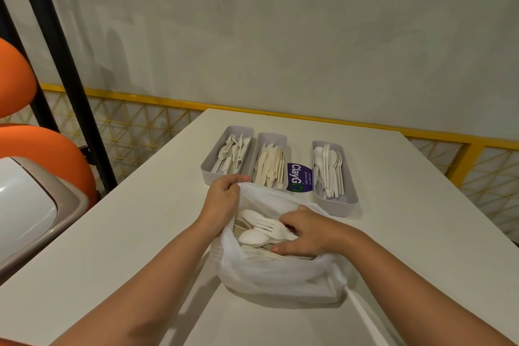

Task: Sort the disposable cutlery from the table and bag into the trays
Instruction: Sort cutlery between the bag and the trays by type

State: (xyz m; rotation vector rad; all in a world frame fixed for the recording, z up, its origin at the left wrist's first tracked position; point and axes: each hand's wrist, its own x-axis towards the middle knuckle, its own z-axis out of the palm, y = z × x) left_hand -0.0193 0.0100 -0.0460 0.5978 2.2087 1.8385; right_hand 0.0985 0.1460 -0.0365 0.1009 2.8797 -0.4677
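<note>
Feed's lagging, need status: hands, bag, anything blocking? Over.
Left hand grips bag rim, holding it open. Right hand inside bag among cutlery, grip unclear. Path to trays unobstructed.

I log a purple ClayGo sticker [299, 178] at frame centre. Orange seats [42, 154] occupy the left edge. A black post [62, 64] slants across the upper left. A yellow rail [140, 99] with mesh runs across mid-frame, below a grey wall [280, 22]. A white bin lid [22, 205] sits at lower left.
</note>
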